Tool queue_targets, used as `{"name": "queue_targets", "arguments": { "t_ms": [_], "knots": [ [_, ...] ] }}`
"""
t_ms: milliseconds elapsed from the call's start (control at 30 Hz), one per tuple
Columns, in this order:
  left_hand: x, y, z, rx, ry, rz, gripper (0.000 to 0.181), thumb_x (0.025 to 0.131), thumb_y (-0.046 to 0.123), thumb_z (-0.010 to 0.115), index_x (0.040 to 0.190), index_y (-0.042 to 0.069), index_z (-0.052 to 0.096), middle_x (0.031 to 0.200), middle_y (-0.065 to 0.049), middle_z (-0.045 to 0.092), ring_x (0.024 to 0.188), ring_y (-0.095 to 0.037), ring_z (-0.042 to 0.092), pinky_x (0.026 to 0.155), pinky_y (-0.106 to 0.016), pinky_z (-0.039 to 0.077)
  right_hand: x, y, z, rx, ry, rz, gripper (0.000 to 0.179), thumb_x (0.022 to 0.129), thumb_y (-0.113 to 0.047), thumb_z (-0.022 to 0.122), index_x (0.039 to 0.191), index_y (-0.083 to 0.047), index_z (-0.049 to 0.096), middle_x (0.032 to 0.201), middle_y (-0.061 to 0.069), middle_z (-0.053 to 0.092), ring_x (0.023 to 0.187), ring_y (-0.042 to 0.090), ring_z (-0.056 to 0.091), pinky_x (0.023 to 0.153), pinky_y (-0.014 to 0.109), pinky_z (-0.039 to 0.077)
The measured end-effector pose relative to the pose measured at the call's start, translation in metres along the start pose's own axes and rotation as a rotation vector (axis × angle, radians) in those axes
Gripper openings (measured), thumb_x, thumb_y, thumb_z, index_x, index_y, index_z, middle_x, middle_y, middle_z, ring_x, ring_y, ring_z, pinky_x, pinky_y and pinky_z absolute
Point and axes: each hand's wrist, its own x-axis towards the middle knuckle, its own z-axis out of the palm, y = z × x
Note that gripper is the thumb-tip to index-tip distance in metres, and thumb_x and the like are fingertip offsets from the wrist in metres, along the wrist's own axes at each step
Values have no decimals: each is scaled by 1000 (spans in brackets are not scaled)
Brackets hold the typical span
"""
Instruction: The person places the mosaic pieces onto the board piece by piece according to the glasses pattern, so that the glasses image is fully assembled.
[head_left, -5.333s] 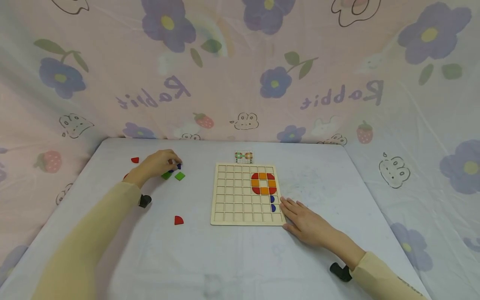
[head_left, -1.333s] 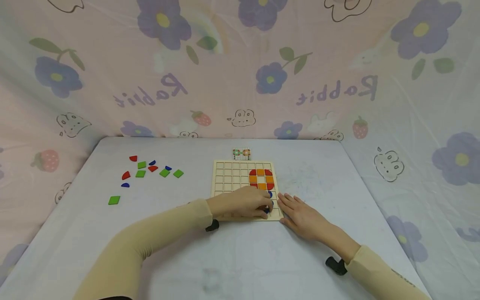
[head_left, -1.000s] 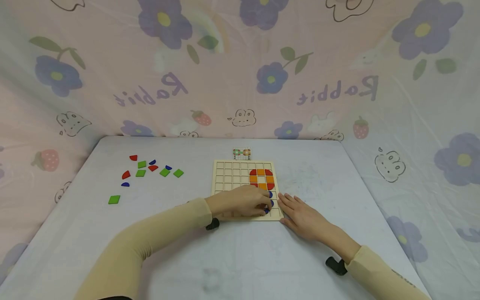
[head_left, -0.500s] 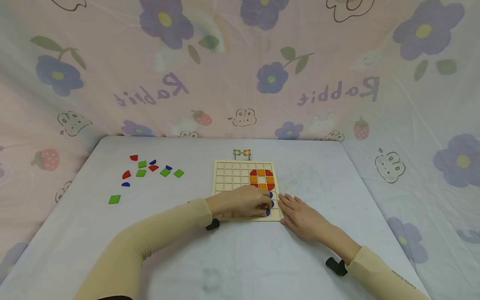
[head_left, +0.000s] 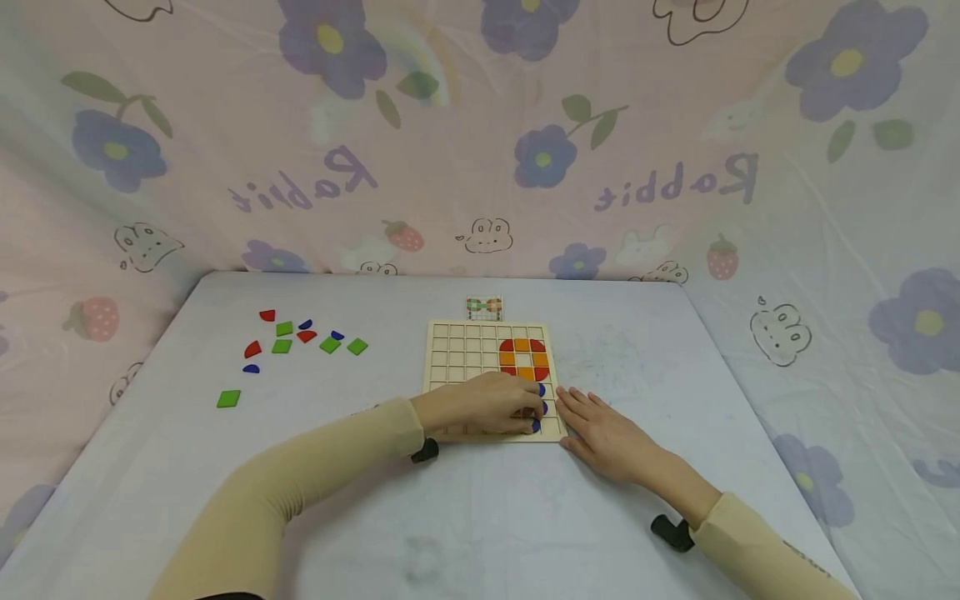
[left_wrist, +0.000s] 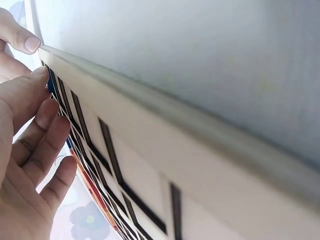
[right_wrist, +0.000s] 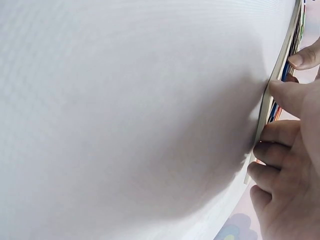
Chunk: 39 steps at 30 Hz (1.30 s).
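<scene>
A wooden grid board (head_left: 459, 345) lies mid-table. On its right side, red quarter-circles and orange squares (head_left: 522, 344) form a ring, with two blue half-circles below, an upper one (head_left: 542, 389) and a lower one (head_left: 544, 407). My left hand (head_left: 483, 403) reaches across the board, and its thumb and index finger pinch a third blue half-circle (head_left: 536, 426) at the lower right cell. The left wrist view shows that blue piece (left_wrist: 50, 82) partly hidden at the fingertips. My right hand (head_left: 609, 437) rests by the board's right edge, fingers extended and touching it.
Loose pieces lie on the left of the table: several green squares (head_left: 228, 398), red quarter-circles (head_left: 252, 350) and blue half-circles (head_left: 251, 368). A small printed pattern card (head_left: 484, 307) sits just behind the board. A patterned cloth (head_left: 450, 167) hangs behind the table.
My left hand has come from the loose pieces at the left to the board's lower right, bringing a blue half-circle. In the last second it has barely moved. The right hand stays at the edge.
</scene>
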Motion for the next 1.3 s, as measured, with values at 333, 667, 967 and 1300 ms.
{"name": "queue_targets", "arguments": {
  "t_ms": [333,667,967,1300],
  "knots": [
    [-1,-1,-1,-16,-2,-13,24,101,32,71,120,17,75,97,7,60,79,-4,52,69,-17,43,2,0,-1,4,-2,1,62,105,-27,63,153,6,43,164,23,36,150,42,35,119,59,31],
    [-17,-14,-20,-85,83,-105,25,104,29,67,126,17,72,115,5,68,99,-8,64,90,-26,53,3,-1,-1,5,-11,24,63,105,-29,64,154,5,44,164,21,36,151,42,34,120,58,31],
    [-57,-55,-44,-132,219,-228,28,102,23,70,126,11,71,119,2,68,105,-18,67,90,-31,54,3,-4,-1,10,-35,56,65,104,-31,65,155,4,43,165,20,35,152,40,33,120,58,30],
    [-122,-94,-64,-139,345,-431,28,100,23,72,125,10,72,115,0,68,104,-19,64,84,-38,54,2,-5,0,4,-29,57,65,104,-30,65,154,4,44,164,20,35,151,41,33,120,58,31]
  ]
}}
